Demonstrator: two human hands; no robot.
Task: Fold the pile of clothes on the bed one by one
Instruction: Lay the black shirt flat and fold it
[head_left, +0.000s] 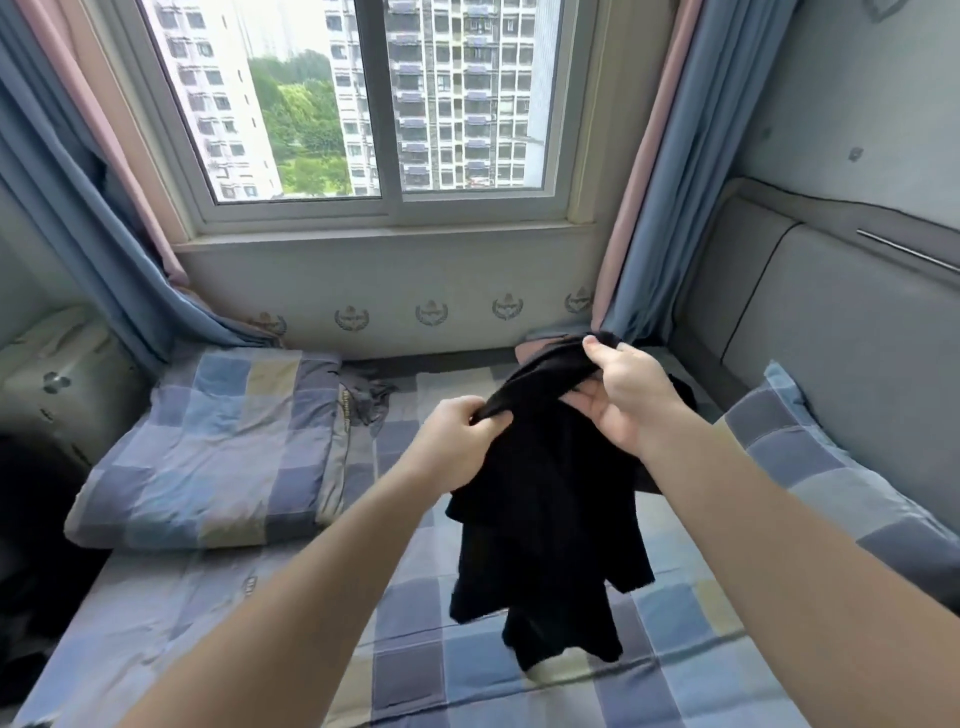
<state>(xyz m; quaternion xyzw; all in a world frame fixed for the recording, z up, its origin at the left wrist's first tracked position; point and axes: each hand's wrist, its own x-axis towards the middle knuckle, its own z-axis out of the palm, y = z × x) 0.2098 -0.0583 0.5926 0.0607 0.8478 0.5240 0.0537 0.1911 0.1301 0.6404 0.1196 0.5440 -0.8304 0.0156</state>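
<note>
A black garment (545, 519) is held up over the bed (415, 670) by both hands, roughly over the middle of the checked sheet; the left hand (457, 436) has its fingers curled tight round a bunched part of the garment's upper edge; the right hand (623, 395) sits higher and further off, towards the window (363, 104), with its thumb pressed on top of the cloth and its fingers under it, so that it pinches a fold. Between the two hands the fabric runs as a twisted band, rising from left to right; below the hands the rest hangs loose in uneven flaps, between the two forearms; whether its lowest end touches the sheet or hangs just above it cannot be told.

Just behind the right hand, near the foot of the right curtain (654, 208), more cloth lies on the bed, dark with a pinkish piece, mostly hidden by the hand and the garment. To the left lies a folded checked quilt (208, 441), well apart from the hands; a crumpled grey garment (366, 402) lies just beside the quilt's right edge. On the right a checked pillow (831, 467) rests against the padded grey headboard (831, 312), beyond the right forearm.
</note>
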